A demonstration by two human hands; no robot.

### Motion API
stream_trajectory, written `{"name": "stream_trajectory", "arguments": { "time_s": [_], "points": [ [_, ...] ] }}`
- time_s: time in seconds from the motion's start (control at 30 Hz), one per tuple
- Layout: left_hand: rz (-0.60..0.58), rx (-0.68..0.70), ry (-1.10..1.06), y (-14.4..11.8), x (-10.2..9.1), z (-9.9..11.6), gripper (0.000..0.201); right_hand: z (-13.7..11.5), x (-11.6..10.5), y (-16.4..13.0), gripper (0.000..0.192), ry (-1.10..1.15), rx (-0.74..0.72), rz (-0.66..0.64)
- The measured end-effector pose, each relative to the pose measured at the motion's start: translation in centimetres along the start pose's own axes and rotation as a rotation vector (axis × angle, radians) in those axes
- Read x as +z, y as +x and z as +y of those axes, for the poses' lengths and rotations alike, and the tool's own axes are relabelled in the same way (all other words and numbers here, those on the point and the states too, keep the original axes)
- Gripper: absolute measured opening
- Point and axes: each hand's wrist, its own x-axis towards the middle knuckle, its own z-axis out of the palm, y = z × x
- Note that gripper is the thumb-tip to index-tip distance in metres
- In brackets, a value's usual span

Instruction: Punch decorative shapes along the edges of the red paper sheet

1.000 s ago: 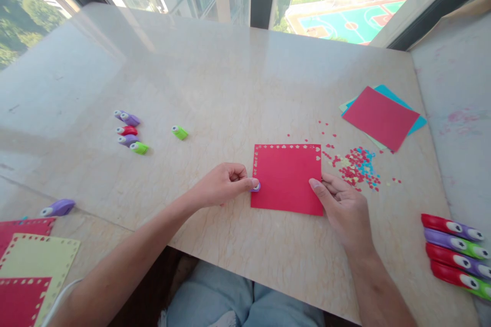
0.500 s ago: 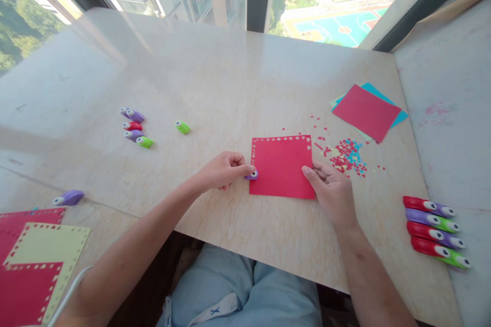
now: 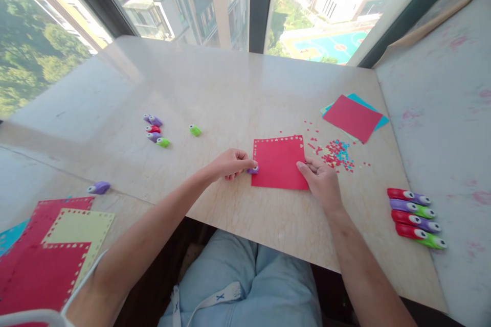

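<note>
A red sheet of paper (image 3: 278, 166) lies in front of me, with small punched shapes along its top edge and the upper part of its left edge. My left hand (image 3: 235, 163) is closed on a small purple craft punch (image 3: 253, 169), which sits over the sheet's left edge. The thumb rests on top of the punch. My right hand (image 3: 320, 176) pinches the sheet's right edge, thumb above and fingers partly hidden beneath. Just beyond that hand is a scatter of punched-out confetti (image 3: 337, 154) in red, blue and pale yellow.
Several small punches (image 3: 154, 130) and a lone green punch (image 3: 195, 130) stand at left. More punches (image 3: 416, 218) are lined up at right. Plain coloured sheets (image 3: 353, 118) lie at back right. Punched sheets (image 3: 72, 260) and a purple punch (image 3: 98, 187) lie at lower left.
The camera view has tilted up and shifted, so the whole scene appears moved. Both hands keep their hold on the punch and the red sheet.
</note>
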Motion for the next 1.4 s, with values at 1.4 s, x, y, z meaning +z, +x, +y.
{"name": "stream_trajectory", "arguments": {
  "time_s": [1.4],
  "points": [
    [0.001, -0.082, -0.179, -0.09, -0.11, -0.41, 0.042, -0.39, 0.24, 0.01, 0.051, -0.063, -0.058, 0.059]
  ]
}}
